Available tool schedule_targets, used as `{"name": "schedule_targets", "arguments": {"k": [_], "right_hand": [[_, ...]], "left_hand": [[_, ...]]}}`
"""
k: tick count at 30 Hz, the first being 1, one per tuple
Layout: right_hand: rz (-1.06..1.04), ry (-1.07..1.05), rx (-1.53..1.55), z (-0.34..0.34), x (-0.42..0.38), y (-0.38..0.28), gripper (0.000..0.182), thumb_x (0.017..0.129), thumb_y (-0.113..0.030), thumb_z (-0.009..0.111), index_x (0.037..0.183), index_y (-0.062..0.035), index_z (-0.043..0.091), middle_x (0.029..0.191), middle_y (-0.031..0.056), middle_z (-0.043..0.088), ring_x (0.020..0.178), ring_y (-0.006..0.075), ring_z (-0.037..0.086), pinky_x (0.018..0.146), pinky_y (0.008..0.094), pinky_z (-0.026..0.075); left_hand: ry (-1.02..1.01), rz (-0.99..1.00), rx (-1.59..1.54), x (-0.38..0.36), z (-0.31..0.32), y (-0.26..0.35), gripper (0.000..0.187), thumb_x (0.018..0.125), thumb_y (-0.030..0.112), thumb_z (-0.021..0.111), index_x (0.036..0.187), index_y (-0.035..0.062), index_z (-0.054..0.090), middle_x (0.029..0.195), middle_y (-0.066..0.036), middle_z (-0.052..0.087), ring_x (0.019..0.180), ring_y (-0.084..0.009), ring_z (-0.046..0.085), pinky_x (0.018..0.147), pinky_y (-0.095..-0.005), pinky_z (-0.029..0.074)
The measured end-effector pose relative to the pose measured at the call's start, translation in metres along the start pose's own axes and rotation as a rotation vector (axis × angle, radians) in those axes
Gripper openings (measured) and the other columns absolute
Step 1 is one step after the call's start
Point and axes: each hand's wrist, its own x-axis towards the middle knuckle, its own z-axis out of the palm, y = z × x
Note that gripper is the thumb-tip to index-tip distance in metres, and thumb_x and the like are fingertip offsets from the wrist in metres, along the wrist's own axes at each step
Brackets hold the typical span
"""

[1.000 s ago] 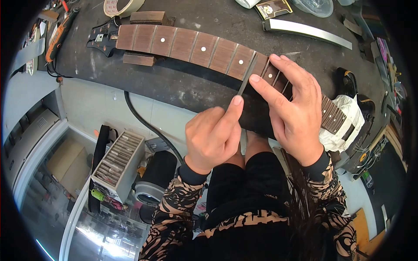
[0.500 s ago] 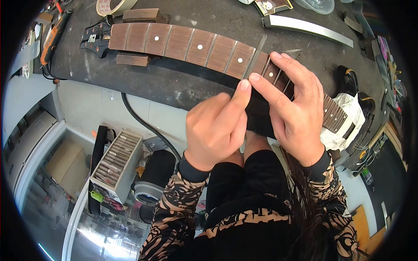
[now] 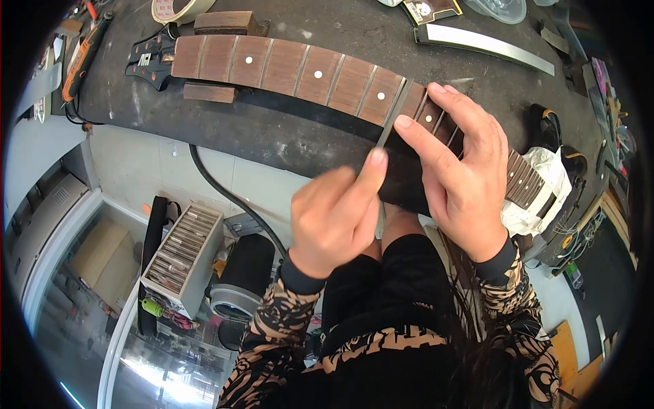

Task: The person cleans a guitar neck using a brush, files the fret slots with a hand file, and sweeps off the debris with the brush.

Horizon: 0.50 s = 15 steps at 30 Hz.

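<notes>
A guitar neck (image 3: pixel 283 68) with a brown fretboard, metal frets and white dot inlays lies across the bench, its black headstock (image 3: pixel 151 60) at the left. My left hand (image 3: pixel 334 215) is closed on the lower end of a thin, flat metal file (image 3: pixel 394 116), its index finger stretched along it. The file lies across the fretboard, along a fret. On the neck just right of the file rests my right hand (image 3: pixel 466 167), gripping across it with two digits spread over the fretboard; the other fingers are partly hidden.
Wooden blocks (image 3: pixel 210 93) stand by the neck near the headstock. Behind are a tape roll (image 3: pixel 178 9) and a long silver bar (image 3: pixel 487 45). White paper (image 3: pixel 538 217) surrounds the right end of the fretboard. A box of slotted compartments (image 3: pixel 182 252) stands low at the left.
My left hand has drawn the file down toward my body, so its far end reaches less beyond the fretboard. My right hand stays almost in place.
</notes>
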Motion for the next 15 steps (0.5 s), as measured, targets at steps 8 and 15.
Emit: {"name": "schedule_targets", "arguments": {"k": [8, 15], "right_hand": [[0.006, 0.034, -0.008, 0.005, -0.002, 0.001, 0.058, 0.085, -0.005, 0.077, 0.138, -0.0286, 0.079, 0.154, 0.0080, 0.065, 0.138, 0.0346, 0.065, 0.112, 0.0513, 0.049], [0.003, 0.009, 0.015, 0.001, -0.001, 0.003, 0.058, 0.084, -0.006, 0.078, 0.138, -0.0280, 0.079, 0.154, 0.0085, 0.065, 0.137, 0.0349, 0.065, 0.111, 0.0526, 0.050]], "left_hand": [[-0.010, -0.001, -0.036, 0.015, 0.005, 0.000, 0.061, 0.082, -0.009, 0.076, 0.142, 0.0000, 0.075, 0.073, -0.006, 0.051, 0.059, -0.0260, 0.055, 0.055, -0.0407, 0.048], [-0.026, -0.040, -0.022, -0.050, -0.019, 0.009, 0.064, 0.078, -0.015, 0.072, 0.140, -0.0007, 0.075, 0.072, -0.006, 0.051, 0.055, -0.0251, 0.051, 0.052, -0.0373, 0.043]]}}
